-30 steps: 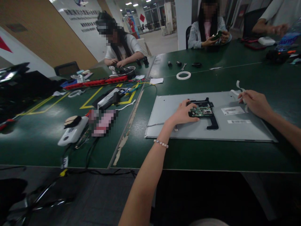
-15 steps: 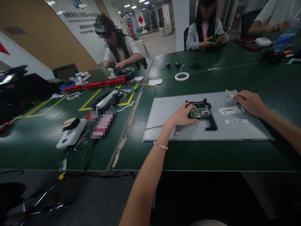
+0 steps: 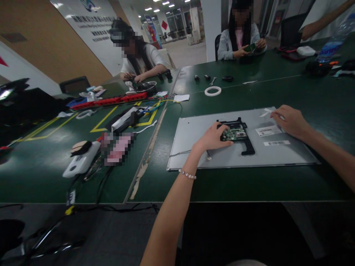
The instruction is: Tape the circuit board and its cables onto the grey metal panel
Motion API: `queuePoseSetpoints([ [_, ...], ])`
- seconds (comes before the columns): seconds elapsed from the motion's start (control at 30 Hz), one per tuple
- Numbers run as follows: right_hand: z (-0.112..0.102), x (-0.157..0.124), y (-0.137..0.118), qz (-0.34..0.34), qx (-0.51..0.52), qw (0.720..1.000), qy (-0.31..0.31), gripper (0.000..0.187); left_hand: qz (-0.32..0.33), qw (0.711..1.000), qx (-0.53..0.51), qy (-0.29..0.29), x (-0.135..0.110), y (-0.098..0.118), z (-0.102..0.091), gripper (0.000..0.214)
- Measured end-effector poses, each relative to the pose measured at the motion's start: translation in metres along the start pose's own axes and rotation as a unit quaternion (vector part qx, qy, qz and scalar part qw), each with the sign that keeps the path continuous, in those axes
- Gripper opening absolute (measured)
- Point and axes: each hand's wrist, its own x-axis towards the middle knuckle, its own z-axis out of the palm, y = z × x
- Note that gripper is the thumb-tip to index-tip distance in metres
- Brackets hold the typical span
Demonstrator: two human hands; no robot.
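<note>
The left hand (image 3: 212,137), fingers parted, rests against the circuit board (image 3: 239,133) on the grey panel (image 3: 191,135); its grip cannot be told. The right hand (image 3: 290,120) pinches a white strip (image 3: 266,112) near the panel's far edge. Handling the strip seems underway, calling for a steady board.

— Find what on the table (image 3: 277,184)?
— See a display panel (image 3: 191,133), with a circuit board (image 3: 235,134) and bracket (image 3: 249,149) on it, left hand (image 3: 210,137) at the board's left.
— And right of that?
— Spot two labels (image 3: 268,130), then the right hand (image 3: 290,120) near the far right corner.
— Behind the panel?
— Note a tape roll (image 3: 213,95), wrench (image 3: 213,81) beyond, paper slip (image 3: 181,98) to the left.
</note>
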Motion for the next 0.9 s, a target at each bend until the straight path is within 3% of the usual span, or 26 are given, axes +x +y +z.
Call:
queuePoseSetpoints([
  [0.17,-0.02,0.0,-0.048,-0.068,-0.036,0.997,0.028,0.031,-0.023,0.992,0.013,0.124,0.002,0.018,-0.007,0.051],
  [0.27,-0.024,0.001,-0.07,-0.11,-0.043,0.993,0.01,0.033,-0.003,0.982,-0.075,0.175,0.006,0.032,-0.012,0.04],
  [0.43,-0.022,-0.001,-0.088,-0.131,-0.023,0.991,-0.001,0.028,0.022,0.961,-0.266,0.078,0.01,0.051,-0.008,0.037],
  [0.6,-0.024,-0.002,-0.099,-0.129,0.009,0.992,0.013,0.023,0.057,0.951,-0.304,0.009,0.009,0.059,0.003,0.029],
  [0.77,-0.027,0.0,-0.099,-0.058,0.144,0.988,0.0,0.019,0.06,0.948,-0.313,0.009,0.011,0.058,0.004,0.023],
  [0.9,-0.03,0.0,-0.091,-0.02,0.292,0.95,-0.106,0.026,0.047,0.953,-0.298,0.017,0.011,0.056,0.001,0.024],
])
